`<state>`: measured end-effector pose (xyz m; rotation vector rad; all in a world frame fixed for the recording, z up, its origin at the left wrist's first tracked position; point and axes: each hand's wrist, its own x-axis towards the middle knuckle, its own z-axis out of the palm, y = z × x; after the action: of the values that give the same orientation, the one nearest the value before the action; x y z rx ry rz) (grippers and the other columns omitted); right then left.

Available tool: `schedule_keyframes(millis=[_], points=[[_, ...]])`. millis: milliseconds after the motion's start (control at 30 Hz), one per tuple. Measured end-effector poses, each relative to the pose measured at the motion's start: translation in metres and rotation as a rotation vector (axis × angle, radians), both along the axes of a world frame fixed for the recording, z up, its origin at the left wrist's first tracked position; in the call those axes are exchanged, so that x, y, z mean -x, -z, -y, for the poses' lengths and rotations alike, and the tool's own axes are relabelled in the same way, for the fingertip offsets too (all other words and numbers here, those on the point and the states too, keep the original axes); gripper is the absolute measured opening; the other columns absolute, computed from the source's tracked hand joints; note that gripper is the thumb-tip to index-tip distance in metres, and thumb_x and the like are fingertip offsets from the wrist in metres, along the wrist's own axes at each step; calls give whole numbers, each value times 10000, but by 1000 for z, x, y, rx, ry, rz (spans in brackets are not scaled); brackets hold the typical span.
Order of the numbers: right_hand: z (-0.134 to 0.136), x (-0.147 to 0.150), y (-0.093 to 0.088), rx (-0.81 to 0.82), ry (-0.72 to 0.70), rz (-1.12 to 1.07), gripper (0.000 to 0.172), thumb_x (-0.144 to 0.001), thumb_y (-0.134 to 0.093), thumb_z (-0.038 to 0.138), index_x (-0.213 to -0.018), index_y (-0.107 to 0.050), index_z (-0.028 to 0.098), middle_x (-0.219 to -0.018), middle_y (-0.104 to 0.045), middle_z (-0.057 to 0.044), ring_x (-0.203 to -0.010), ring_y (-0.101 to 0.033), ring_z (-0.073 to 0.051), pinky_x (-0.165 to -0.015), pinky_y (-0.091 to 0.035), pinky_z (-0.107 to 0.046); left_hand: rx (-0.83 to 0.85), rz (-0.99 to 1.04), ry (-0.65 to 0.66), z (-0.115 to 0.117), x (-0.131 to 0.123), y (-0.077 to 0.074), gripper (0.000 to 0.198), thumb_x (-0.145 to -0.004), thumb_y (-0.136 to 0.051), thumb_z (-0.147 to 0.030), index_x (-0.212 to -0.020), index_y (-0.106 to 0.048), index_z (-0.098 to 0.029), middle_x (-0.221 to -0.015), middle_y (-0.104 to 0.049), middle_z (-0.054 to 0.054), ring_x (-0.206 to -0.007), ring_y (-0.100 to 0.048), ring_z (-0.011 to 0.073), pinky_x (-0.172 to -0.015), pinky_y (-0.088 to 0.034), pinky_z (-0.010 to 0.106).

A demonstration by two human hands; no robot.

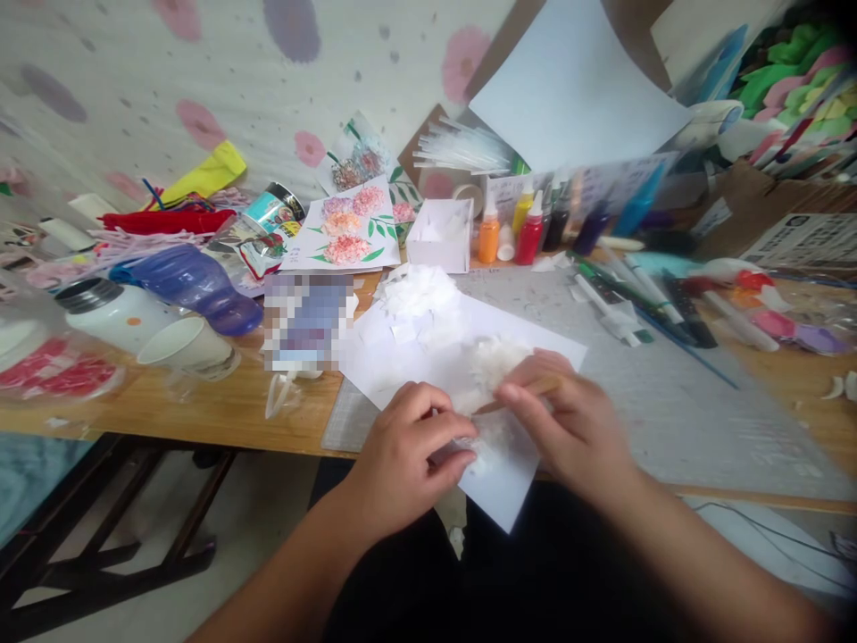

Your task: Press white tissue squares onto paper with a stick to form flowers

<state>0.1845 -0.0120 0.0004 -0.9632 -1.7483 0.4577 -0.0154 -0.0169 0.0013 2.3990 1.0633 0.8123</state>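
A white sheet of paper (375,357) lies on the cutting mat and juts past the table's front edge, towards my lap. Ruffled white paper tufts rest on it: one (499,357) by the fingers of my right hand (562,406), another (492,446) beside the fingertips of my left hand (419,446). My left fingers are curled, with thumb and forefinger nearly together. The right thumb and fingers form a pinch at the upper tuft's lower edge. Blur hides what either pinch holds. Farther back on the sheet is a heap of small white paper pieces (421,299).
A grey cutting mat (669,402) covers the table's middle. Behind stand a white box (440,237), paint bottles (528,232) and a picture of pink flowers (348,250). A paper cup (191,348) and blue bottle (201,286) are left; pens and brushes (643,295) lie right.
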Motion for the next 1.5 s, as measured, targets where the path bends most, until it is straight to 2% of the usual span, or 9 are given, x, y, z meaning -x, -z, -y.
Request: schedule_keyframes(millis=[133,333,567,800,1000,1200,1400,1500], points=[[5,-6,-1,-2,36,-157,217,-885,-542,140,-701,-569,251,-686,-636,37,-667,-601,-141,-792,-412,-372,-66,-7,-3,3,-2,2,116,-790,-647,-131,-875,-696,-193,-873,-537,37,-801,-519,158,-688,-462,294],[4,-4,-4,13,-52,-42,227,-878,-553,123,-684,-587,236,-674,-663,36,-643,-590,-135,-804,-405,-393,-96,-8,4,3,-1,3,115,-793,-636,-106,-842,-689,-195,-872,-526,32,-811,-513,150,-690,-453,286],[0,-1,-2,9,-8,55,178,-886,-567,157,-731,-616,229,-716,-680,17,-678,-594,-147,-752,-405,-376,-119,-8,21,4,-1,4,126,-782,-626,-62,-803,-659,-182,-902,-539,30,-841,-513,148,-725,-458,284],[-2,0,0,27,7,67,167,-885,-581,194,-721,-603,217,-726,-688,12,-696,-600,-152,-761,-411,-378,-138,-72,5,1,-2,5,244,-803,-627,-117,-1027,-643,-215,-964,-532,39,-851,-504,160,-749,-475,315],[3,-3,-8,-11,-30,9,224,-877,-545,120,-686,-578,232,-661,-650,39,-634,-591,-132,-826,-389,-394,-124,-41,7,3,0,4,135,-799,-609,-110,-901,-645,-191,-928,-531,40,-841,-508,160,-707,-476,301],[3,-3,-7,-4,-62,83,203,-885,-544,167,-692,-559,227,-661,-647,32,-644,-591,-135,-848,-376,-407,-113,-7,13,1,0,-1,103,-766,-606,-76,-803,-621,-171,-886,-538,36,-807,-506,157,-679,-460,295],[5,-2,-7,17,-143,141,144,-895,-551,219,-770,-620,232,-673,-656,24,-681,-575,-143,-927,-338,-449,-67,-27,10,2,1,-2,212,-767,-638,-147,-979,-639,-165,-959,-533,61,-878,-524,187,-742,-477,326],[7,-4,-8,21,-159,150,131,-884,-559,212,-774,-626,234,-668,-649,26,-679,-572,-143,-941,-335,-453,-65,-43,22,2,2,-1,175,-786,-632,-172,-958,-666,-176,-943,-531,60,-855,-519,183,-727,-472,323]])
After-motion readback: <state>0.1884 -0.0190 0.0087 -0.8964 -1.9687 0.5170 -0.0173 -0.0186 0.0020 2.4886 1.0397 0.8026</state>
